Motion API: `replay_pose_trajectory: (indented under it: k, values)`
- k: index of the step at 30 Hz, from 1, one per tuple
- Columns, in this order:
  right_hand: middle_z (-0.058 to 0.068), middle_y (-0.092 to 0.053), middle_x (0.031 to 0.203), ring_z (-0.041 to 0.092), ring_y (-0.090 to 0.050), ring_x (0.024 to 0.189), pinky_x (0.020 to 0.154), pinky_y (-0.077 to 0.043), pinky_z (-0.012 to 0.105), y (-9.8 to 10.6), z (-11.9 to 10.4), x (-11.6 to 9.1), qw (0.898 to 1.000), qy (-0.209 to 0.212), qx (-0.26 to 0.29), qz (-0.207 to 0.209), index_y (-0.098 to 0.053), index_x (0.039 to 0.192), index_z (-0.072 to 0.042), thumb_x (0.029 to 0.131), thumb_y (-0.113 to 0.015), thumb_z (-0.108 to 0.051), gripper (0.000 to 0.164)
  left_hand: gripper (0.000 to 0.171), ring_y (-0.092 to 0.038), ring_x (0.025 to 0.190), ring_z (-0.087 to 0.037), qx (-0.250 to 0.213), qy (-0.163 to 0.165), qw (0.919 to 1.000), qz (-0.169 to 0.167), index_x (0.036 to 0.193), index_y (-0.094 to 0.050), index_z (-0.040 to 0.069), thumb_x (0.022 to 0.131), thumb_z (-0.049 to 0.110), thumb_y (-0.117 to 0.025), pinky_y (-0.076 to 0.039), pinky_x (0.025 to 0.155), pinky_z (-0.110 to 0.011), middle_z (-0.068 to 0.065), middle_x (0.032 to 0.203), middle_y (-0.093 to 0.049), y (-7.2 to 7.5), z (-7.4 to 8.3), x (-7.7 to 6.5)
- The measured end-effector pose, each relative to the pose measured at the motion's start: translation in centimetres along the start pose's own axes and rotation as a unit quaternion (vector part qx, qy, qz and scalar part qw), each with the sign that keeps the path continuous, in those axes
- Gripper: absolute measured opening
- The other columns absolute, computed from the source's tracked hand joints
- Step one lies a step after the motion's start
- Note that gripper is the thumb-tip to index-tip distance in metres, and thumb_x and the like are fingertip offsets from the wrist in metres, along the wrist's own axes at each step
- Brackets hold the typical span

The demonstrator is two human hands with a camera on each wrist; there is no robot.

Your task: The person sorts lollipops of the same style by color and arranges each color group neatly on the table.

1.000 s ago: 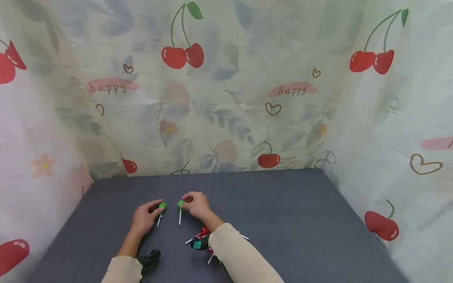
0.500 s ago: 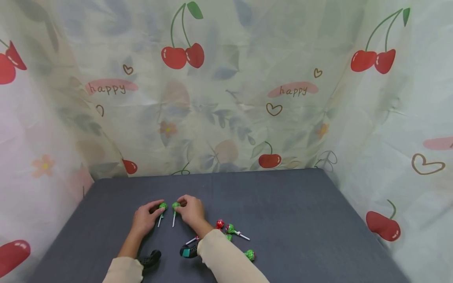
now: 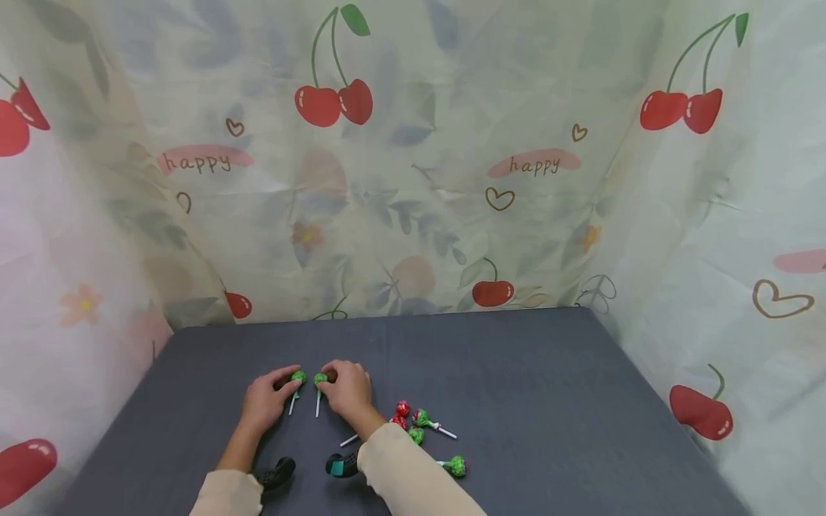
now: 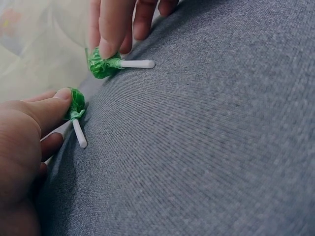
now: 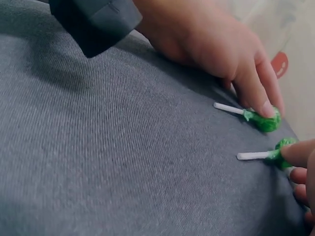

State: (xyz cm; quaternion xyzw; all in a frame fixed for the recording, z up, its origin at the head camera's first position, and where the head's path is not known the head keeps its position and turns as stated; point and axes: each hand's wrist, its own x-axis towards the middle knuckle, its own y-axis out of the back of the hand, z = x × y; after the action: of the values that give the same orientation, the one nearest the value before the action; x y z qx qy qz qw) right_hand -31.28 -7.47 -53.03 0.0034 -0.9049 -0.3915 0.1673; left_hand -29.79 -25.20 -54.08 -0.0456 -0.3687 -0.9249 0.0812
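Two green-wrapped lollipops lie side by side on the dark cloth, their white sticks toward the person. My left hand [image 3: 263, 398] pinches the left lollipop [image 3: 298, 377] by its candy head between thumb and fingers. My right hand [image 3: 350, 390] pinches the head of the right lollipop [image 3: 320, 380] in the same way. A small gap separates the two heads. In the left wrist view the left lollipop [image 4: 76, 104] has my thumb on its wrapper, and the right lollipop [image 4: 104, 64] sits beyond it under the other hand's fingertip.
Right of my right forearm lies a loose group of lollipops, among them a red one [image 3: 403, 408] and a green one [image 3: 422, 418]. Another green lollipop [image 3: 457, 466] lies nearer the person. My right sleeve [image 3: 413, 473] partly covers the group. A cherry-print curtain [image 3: 413, 215] surrounds the dark table [image 3: 529, 401].
My right hand has shifted left and slightly nearer with its lollipop, bringing it closer to the left one. More of the lollipop group shows beside the sleeve. My left hand has stayed put.
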Motion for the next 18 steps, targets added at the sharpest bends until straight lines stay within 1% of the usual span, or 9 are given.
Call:
replay_pose_trajectory:
  k: [4,7,13,18]
  values:
    - [-0.016,-0.054,0.069,0.007,-0.052,0.070,0.073,-0.041,0.030,-0.13,0.14,-0.02,1.000,0.002,-0.001,-0.010,-0.073,0.103,-0.022,0.079,-0.082,-0.027,0.026,0.037,-0.051,0.121,-0.040,0.000,0.001,1.0000,0.002,0.129,-0.064,0.009,0.095,0.024,-0.065,-0.037,0.099,-0.056,-0.020,0.129,-0.059,0.11,0.11,-0.07]
    - [-0.017,-0.053,0.067,0.006,-0.050,0.070,0.073,-0.039,0.029,-0.14,0.01,-0.03,1.000,-0.002,-0.005,-0.029,-0.072,0.109,-0.022,0.080,-0.082,-0.029,0.031,0.037,-0.053,0.118,-0.039,0.002,0.001,1.0000,0.002,0.129,-0.065,0.008,0.095,0.024,-0.065,-0.039,0.097,-0.056,-0.020,0.128,-0.060,0.22,0.25,-0.08]
    - [-0.017,-0.052,0.068,0.006,-0.049,0.070,0.070,-0.037,0.028,0.11,-0.21,-0.03,0.997,-0.003,-0.023,-0.069,-0.071,0.112,-0.026,0.081,-0.081,-0.030,0.033,0.037,-0.054,0.117,-0.039,0.001,0.000,1.0000,0.000,0.129,-0.064,0.008,0.095,0.024,-0.066,-0.039,0.095,-0.056,-0.020,0.127,-0.061,0.31,0.27,-0.15]
    - [-0.015,-0.051,0.069,0.006,-0.048,0.069,0.068,-0.035,0.028,0.12,-0.26,0.11,0.996,-0.001,-0.043,-0.074,-0.071,0.114,-0.028,0.081,-0.080,-0.032,0.035,0.037,-0.054,0.117,-0.039,0.002,-0.002,1.0000,0.002,0.129,-0.064,0.009,0.095,0.024,-0.066,-0.039,0.095,-0.056,-0.020,0.127,-0.061,0.19,0.29,-0.02]
